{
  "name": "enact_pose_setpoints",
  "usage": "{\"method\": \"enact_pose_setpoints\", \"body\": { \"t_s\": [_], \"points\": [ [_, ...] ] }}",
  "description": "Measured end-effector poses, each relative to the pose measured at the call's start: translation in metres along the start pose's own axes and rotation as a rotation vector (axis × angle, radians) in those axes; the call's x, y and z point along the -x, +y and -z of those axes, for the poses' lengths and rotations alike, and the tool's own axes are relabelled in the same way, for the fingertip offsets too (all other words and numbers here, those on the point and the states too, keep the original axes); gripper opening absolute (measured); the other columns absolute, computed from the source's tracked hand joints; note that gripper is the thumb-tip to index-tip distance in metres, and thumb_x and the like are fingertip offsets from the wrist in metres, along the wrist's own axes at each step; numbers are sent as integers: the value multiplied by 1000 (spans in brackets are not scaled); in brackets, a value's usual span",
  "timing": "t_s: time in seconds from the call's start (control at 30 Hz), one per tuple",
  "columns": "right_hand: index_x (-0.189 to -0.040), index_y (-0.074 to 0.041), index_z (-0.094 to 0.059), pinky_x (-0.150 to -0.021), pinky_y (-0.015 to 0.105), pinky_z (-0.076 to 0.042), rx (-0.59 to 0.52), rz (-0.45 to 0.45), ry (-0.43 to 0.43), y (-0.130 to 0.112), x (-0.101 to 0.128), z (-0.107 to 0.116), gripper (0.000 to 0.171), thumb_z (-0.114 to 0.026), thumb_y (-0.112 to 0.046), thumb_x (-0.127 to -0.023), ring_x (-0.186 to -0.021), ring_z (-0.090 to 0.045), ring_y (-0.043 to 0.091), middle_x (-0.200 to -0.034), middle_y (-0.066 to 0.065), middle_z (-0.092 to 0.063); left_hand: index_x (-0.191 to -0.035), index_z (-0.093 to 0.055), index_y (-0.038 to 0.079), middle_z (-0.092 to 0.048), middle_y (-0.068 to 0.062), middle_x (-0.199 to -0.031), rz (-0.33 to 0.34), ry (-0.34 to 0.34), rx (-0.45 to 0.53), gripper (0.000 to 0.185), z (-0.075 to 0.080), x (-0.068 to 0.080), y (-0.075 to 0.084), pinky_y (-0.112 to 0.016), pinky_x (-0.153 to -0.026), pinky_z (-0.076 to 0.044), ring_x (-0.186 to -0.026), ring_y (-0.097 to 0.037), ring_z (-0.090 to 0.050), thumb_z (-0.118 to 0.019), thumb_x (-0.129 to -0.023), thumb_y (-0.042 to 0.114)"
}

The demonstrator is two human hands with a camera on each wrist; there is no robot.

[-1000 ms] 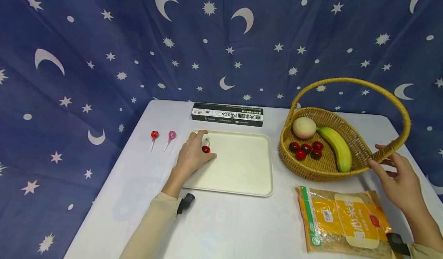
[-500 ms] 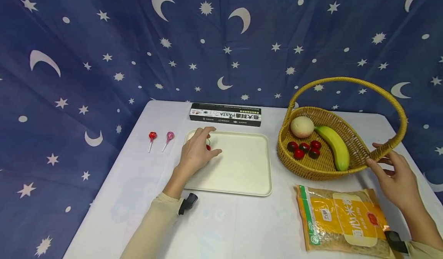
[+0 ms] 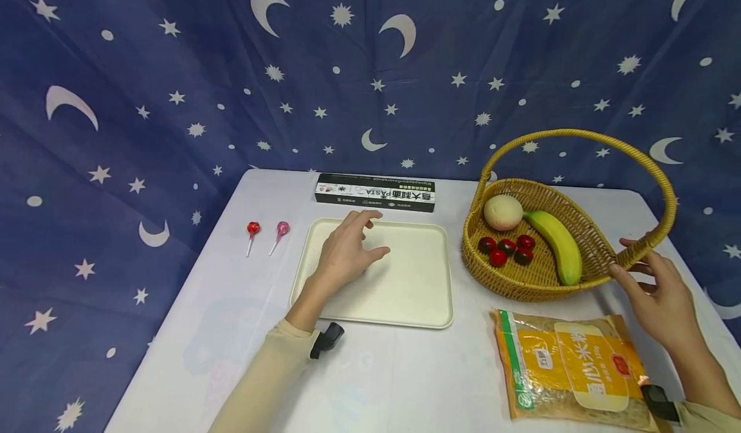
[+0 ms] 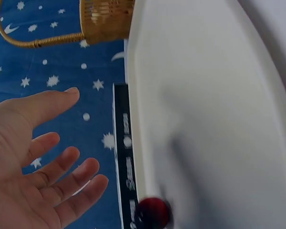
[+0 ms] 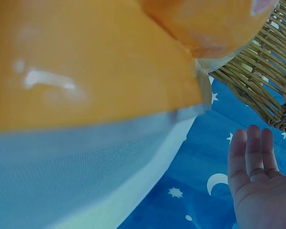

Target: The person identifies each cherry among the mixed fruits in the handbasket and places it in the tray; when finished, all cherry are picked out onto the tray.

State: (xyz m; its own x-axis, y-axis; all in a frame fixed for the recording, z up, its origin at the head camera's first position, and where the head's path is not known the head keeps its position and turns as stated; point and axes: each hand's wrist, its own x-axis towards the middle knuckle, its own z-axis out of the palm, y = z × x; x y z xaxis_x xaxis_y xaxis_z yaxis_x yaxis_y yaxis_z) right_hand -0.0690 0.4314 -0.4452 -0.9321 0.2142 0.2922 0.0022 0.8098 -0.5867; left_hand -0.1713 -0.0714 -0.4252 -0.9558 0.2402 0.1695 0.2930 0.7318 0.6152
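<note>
Head view: left hand (image 3: 347,253) over the far left part of the cream tray (image 3: 417,291), fingers loosely spread and holding nothing, thumb out toward the right, forearm slanting in from the near left. Left wrist view: same hand (image 4: 35,167) with fingers relaxed and parted, and a small red cherry (image 4: 152,212) lying on the tray (image 4: 205,119) by its far rim, just beside a black pasta box (image 4: 124,162), apart from the fingertips. Hidden under the hand in the head view.

Likely light, smooth and round, so apt to roll on the slick tray; soft enough to bruise under a hard squeeze. Best pinched gently by thumb and forefinger across the body, or by the stem if present, though none visible here.

Right hand (image 3: 660,294) at the near right end of the wicker basket (image 3: 602,259), fingers extended and slightly bent along the rim; touching or only very near, hard to tell. Wrist raised over the yellow rice bag (image 3: 573,365). Inside the basket: a banana (image 3: 556,243), a pale round fruit (image 3: 502,212) and more cherries (image 3: 506,249).
</note>
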Motion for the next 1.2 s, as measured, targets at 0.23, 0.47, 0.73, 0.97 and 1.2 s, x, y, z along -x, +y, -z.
{"method": "enact_pose_setpoints", "body": {
  "t_s": [0.23, 0.47, 0.73, 0.97, 1.2],
  "points": [
    [-158, -9, -49, -73, -7, -33, -13, 13, 5, 1, 0, 2, 57, -68, -20, -105, -103, -33, -28, -120, -19, -46, -146, -61, 21, -70, -8, -131, -111, -31, 84, 65, -14, -8, 23, -43, -86, -57, -111, -28, -70, -89, -87, 26],
    [-157, -8, -49, -74, -7, -34, -25, 28, 10, 0, 0, 2, 56, -68, -19, -105, -103, -34, -28, -120, -21, -47, -145, -61, 17, -69, -6, -133, -210, -93, 130, 61, -32, -15, 52, -41, -96, -58, -115, -27, -70, -87, -90, 24],
    [-158, -11, -48, -74, -7, -32, -14, 8, 4, 0, 0, 0, 57, -67, -22, -106, -104, -30, -27, -130, 23, -51, -145, -61, 17, -65, -5, -136, -297, -150, 172, 58, -52, -20, 84, -36, -98, -58, -119, -26, -69, -85, -92, 22],
    [-158, -9, -48, -75, -7, -32, -18, 18, 7, 0, 0, 1, 55, -66, -21, -107, -103, -31, -29, -130, 22, -52, -145, -61, 19, -63, -3, -138, -340, -184, 146, 57, -68, -27, 107, -27, -102, -55, -122, -19, -65, -84, -93, 23],
    [-157, -8, -49, -76, -7, -32, -30, 20, 11, 1, 1, 0, 55, -67, -18, -106, -105, -33, -28, -134, 26, -53, -145, -63, 18, -62, -2, -141, -372, -226, 159, 54, -84, -39, 128, -30, -115, -50, -134, -18, -61, -82, -95, 20]
  ]
}}
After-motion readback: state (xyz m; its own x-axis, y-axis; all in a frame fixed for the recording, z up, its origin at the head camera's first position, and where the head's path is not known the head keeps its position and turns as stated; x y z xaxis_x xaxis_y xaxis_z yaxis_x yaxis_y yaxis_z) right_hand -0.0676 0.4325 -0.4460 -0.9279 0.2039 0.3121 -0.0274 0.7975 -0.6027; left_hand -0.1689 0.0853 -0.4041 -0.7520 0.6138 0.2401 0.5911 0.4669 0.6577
